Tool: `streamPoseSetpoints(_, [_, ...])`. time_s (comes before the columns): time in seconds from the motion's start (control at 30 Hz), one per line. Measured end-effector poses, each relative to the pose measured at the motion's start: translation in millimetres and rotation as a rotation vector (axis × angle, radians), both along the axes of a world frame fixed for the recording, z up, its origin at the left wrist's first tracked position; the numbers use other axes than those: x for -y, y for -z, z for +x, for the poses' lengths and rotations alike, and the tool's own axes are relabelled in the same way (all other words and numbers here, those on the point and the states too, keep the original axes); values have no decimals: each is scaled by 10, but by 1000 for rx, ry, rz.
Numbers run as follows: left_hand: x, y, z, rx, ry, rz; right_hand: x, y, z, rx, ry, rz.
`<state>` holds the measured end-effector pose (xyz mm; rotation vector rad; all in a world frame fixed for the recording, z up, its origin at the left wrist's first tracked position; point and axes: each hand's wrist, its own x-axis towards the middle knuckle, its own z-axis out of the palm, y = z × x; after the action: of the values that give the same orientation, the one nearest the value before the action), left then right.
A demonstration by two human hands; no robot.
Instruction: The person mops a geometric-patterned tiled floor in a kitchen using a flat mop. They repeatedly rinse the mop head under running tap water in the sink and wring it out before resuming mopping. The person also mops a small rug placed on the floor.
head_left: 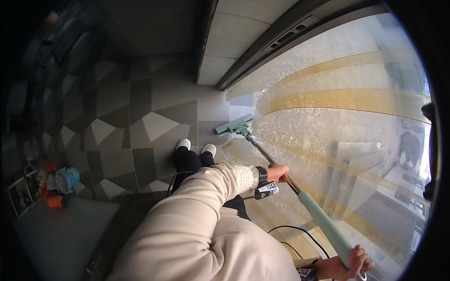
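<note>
Both my hands are on a long mop (321, 219) with a pale green grip, a metal pole and a narrow flat green head (234, 125). My left hand (277, 173) is closed around the metal pole, about midway along. At the lower right, my right hand (352, 265) wraps the end of the green grip. The mop slants away from me, its head on the tiled floor (161, 126) by the lower ends of a clear plastic strip curtain (323, 99). A wrist device (265, 180) sits on my left wrist, and another (307, 273) on the right.
The cloudy curtain with yellowish strips hangs along my right. A doorframe (281, 42) and pale wall panel (225, 40) stand ahead. At the left are a light blue bucket (70, 177), an orange object (54, 201) and a greyish surface (70, 229). A black cable (300, 229) loops near my right arm.
</note>
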<state>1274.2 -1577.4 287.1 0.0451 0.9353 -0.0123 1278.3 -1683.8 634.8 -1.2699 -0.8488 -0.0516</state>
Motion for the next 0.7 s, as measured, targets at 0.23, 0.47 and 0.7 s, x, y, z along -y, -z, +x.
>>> streamPoseSetpoints(0.23, [-264, -377, -254, 54, -101, 2, -185, -229, 102, -19, -328, 145])
streamPoseSetpoints(0.47, [-440, -392, -1307, -261, -304, 103, -608, -195, -386, -153, -416, 174])
streamPoseSetpoints(0.7, [-756, 291, -3259, -327, -892, 196, -1407, 274, -1772, -382, -742, 46])
